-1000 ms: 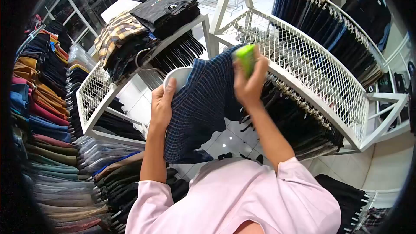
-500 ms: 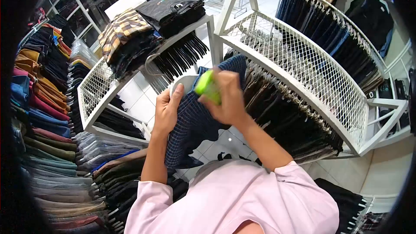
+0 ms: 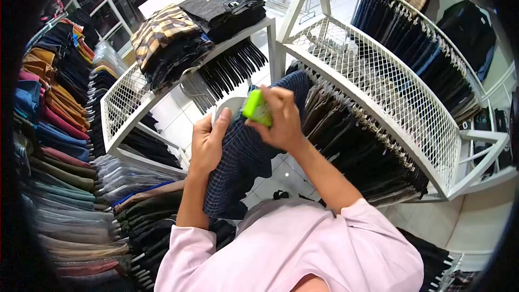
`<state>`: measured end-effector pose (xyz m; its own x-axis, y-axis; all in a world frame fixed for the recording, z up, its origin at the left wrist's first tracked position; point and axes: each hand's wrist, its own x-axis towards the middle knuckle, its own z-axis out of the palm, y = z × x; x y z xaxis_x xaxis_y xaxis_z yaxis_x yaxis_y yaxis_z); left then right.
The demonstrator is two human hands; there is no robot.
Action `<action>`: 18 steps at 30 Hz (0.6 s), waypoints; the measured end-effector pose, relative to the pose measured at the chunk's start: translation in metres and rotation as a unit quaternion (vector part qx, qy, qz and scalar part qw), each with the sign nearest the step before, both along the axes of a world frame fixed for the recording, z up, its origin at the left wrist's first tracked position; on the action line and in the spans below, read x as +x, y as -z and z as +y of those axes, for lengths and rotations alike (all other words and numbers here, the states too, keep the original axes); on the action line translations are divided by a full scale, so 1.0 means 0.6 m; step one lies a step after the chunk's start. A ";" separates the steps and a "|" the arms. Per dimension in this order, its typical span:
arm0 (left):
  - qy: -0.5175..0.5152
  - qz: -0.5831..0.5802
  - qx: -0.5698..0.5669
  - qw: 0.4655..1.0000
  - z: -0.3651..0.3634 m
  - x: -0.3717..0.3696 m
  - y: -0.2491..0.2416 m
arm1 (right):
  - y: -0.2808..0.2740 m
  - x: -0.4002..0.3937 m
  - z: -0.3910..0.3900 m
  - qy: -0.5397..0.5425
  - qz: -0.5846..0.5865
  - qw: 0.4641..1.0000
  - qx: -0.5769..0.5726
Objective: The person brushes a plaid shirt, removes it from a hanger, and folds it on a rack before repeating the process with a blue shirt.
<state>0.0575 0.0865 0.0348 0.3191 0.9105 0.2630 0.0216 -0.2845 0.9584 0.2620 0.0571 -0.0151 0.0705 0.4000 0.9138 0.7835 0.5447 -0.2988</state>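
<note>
A dark blue checked garment (image 3: 238,151) hangs down in front of me. My left hand (image 3: 208,141) is closed around a smooth white curved piece (image 3: 228,109) at the garment's upper left side, thumb on top. In my right hand (image 3: 281,119) is a bright green hand-sized block (image 3: 254,106), its exact kind not clear to me. The green block is over the upper part of the cloth, just right of the white piece.
A white mesh-topped rack (image 3: 378,86) with dark hanging trousers stands to the right. Folded clothes (image 3: 221,11) and a checked shirt (image 3: 162,35) lie on another white rack ahead. Rows of hanging garments (image 3: 59,184) line the left. White tiled floor (image 3: 284,178) shows below.
The whole view has shifted slightly. My right hand and the green block, blurred before, now show sharper over the garment. Both hands keep their holds.
</note>
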 end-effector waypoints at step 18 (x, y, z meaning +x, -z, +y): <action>0.228 -0.232 -0.080 0.942 -0.080 0.296 0.012 | 0.004 0.350 -0.353 0.438 0.219 0.834 -0.254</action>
